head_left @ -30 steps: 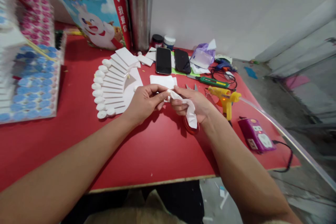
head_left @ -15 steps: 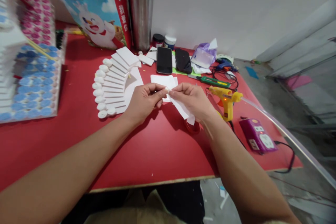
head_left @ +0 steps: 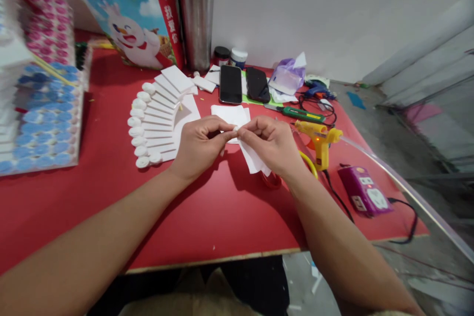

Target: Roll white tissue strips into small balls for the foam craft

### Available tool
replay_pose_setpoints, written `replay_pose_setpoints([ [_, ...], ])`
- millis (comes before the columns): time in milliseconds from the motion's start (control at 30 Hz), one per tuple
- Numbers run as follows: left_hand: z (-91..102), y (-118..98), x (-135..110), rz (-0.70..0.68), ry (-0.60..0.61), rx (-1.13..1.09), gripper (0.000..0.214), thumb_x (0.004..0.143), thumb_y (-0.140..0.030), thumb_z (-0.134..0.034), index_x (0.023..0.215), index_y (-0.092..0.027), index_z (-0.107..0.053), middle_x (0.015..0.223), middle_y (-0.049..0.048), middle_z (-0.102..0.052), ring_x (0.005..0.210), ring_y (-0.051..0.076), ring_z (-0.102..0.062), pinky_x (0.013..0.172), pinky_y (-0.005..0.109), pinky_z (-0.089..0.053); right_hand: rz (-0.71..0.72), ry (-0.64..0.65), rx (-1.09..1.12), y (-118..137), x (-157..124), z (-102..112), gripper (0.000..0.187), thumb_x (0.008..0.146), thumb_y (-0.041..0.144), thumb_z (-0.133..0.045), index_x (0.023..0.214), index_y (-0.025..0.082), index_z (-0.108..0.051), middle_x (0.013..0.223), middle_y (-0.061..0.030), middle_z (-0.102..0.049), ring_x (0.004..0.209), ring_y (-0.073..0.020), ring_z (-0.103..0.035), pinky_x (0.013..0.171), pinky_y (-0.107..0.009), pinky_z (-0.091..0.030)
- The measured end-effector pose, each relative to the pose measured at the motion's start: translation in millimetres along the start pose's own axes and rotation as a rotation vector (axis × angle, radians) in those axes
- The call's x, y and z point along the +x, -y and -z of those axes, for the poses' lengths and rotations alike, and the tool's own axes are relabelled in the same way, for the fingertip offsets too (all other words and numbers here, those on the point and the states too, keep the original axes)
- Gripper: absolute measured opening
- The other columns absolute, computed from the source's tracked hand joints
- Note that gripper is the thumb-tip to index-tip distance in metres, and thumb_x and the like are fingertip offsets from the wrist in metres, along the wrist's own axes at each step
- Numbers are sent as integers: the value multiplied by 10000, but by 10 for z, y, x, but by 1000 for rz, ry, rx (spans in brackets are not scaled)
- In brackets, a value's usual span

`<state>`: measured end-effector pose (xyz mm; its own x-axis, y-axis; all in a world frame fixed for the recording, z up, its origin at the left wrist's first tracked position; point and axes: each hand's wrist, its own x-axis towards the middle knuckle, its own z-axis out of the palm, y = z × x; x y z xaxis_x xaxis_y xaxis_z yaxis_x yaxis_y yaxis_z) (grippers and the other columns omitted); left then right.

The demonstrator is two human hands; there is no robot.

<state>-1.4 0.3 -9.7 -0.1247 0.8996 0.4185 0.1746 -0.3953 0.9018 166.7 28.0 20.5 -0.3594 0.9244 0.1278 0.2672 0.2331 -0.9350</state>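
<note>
My left hand (head_left: 198, 145) and my right hand (head_left: 270, 144) meet above the red table (head_left: 111, 192), fingertips pinched together on the end of a white strip (head_left: 254, 158). The strip hangs down under my right palm toward the table. A fan of white foam steps with round ends (head_left: 155, 118) lies just left of my left hand. A flat white sheet (head_left: 229, 113) lies behind both hands.
A yellow glue gun (head_left: 318, 140) stands right of my right hand, beside a purple power strip (head_left: 365, 192). Two phones (head_left: 242, 84), a green cutter (head_left: 301, 115), a steel flask (head_left: 194, 15) and a colourful box (head_left: 126, 10) sit at the back. Blue and pink dotted foam models (head_left: 40, 103) stand at left.
My right hand has turned over and closed in on my left, so both now pinch the strip's end. The strip hangs flatter under my right palm.
</note>
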Motion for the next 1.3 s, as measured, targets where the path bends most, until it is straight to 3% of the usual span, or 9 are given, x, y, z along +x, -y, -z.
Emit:
replay_pose_setpoints([
  [100, 7, -18, -5, -12, 30, 11, 60, 795, -126, -781, 741, -153, -780, 737, 24, -737, 569, 95, -632, 543, 204, -489, 2, 45, -23, -23, 6, 41, 199, 850, 328, -686, 753, 166, -625, 635, 11, -606, 550, -97, -502, 496, -237, -347],
  [300, 16, -42, 0, 280, 189, -187, 169, 861, -281, -755, 924, -129, -793, 537, 9, -668, 416, 129, -605, 417, 221, -507, 1, 58, -29, -67, 32, 91, 217, 858, 344, -681, 750, 172, -602, 628, 16, -592, 542, -93, -487, 496, -236, -341],
  [500, 21, -4, 2, 354, 257, -204, 286, 869, -351, -746, 1041, -127, -793, 580, 35, -699, 455, 154, -647, 445, 240, -553, 16, 57, -62, -88, 44, 67, 244, 859, 361, -701, 741, 165, -616, 620, 18, -584, 556, -91, -493, 506, -231, -352],
  [633, 13, 29, 7, 367, 176, -184, 252, 869, -319, -728, 1032, -139, -795, 561, 14, -673, 429, 138, -611, 435, 239, -533, -205, 75, 132, -77, 56, 67, 271, 793, 401, -775, 839, 173, -634, 667, 9, -646, 560, -106, -557, 509, -231, -404],
  [733, 14, 43, 22, 381, 147, -173, 221, 838, -288, -743, 990, -137, -797, 566, 10, -665, 461, 140, -617, 437, 231, -511, -387, 161, 263, -65, 61, 62, 458, 693, 337, -860, 1032, 208, -582, 746, 0, -715, 585, -149, -643, 511, -246, -464],
  [800, 23, 52, 31, 357, 168, -146, 192, 835, -280, -739, 956, -144, -800, 575, 9, -665, 483, 136, -619, 459, 228, -507, -403, 205, 247, -58, 62, 49, 580, 656, 227, -864, 1135, 226, -538, 790, 3, -735, 591, -155, -660, 503, -238, -470],
  [933, 59, 66, 61, 319, 200, -72, 175, 864, -261, -692, 953, -155, -798, 517, -18, -606, 414, 106, -543, 437, 217, -455, -416, 254, 295, -53, 73, 75, 547, 663, 130, -793, 1163, 192, -582, 796, 12, -710, 560, -107, -603, 481, -204, -432],
  [1167, 101, 43, 136, 345, 186, -128, 151, 828, -270, -725, 883, -134, -763, 528, -23, -609, 404, 68, -470, 409, 191, -368, -488, 485, 643, -98, 137, 331, 520, 689, 217, -810, 1172, 137, -632, 590, 51, -562, 431, -41, -320, 405, -173, -164],
  [1300, 105, 29, 138, 341, 194, -141, 154, 830, -271, -727, 891, -133, -759, 529, -26, -603, 405, 68, -461, 419, 201, -365, -506, 418, 637, -110, 140, 387, 492, 706, 205, -816, 1169, 144, -658, 577, 61, -547, 425, -31, -332, 396, -149, -194],
])
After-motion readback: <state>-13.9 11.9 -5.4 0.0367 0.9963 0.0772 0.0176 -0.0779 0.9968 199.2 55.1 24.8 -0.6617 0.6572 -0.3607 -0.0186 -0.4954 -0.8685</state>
